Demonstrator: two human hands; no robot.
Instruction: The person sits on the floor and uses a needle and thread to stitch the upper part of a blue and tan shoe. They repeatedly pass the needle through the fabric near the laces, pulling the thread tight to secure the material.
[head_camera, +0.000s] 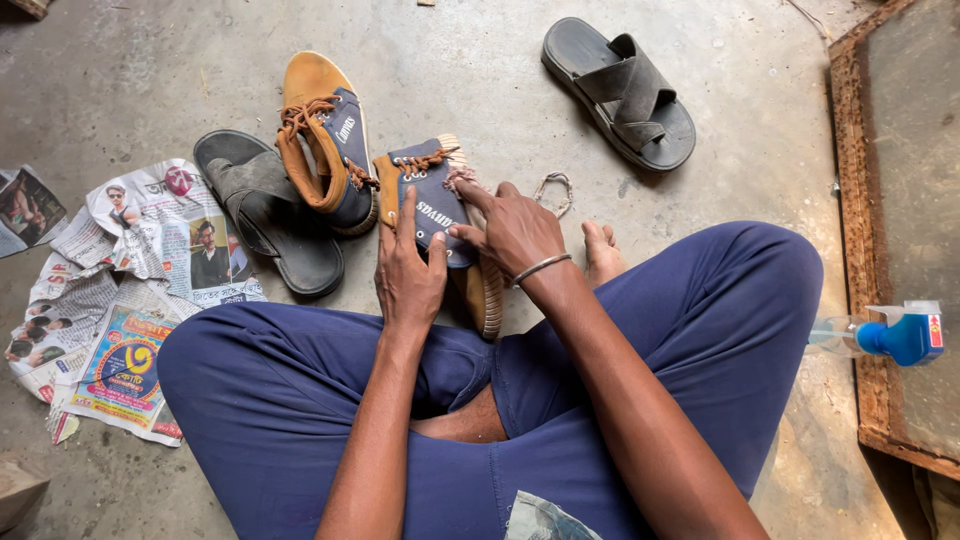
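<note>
Floor: bare grey concrete floor (480, 60), dusty, with the person sitting cross-legged on it in blue trousers (300, 400).
Shoe in hand: a navy and tan lace-up shoe (432, 205) stands on its side between the knees, sole edge toward the right, brown lace ends loose at the top.
Left hand: the left hand (408, 275) wraps the near side of the shoe, thumb and fingers closed on its upper.
Right hand: the right hand (515, 228), with a metal bangle (540, 267) at the wrist, presses curled fingers against the shoe's side panel, gripping it too.
Matching shoe: a second shoe (325, 140) lies just beyond, leaning on a dark sandal (265, 210).
Other things: another sandal (622, 90) sits well apart at the top; crumpled newspaper (120, 300) spreads at the left; a blue-capped bottle (890, 337) lies by a rusty-framed panel (900, 220) on the right.
Doing it well: likely best to keep the left hand firm as a brace while the right works along the panel.
</note>
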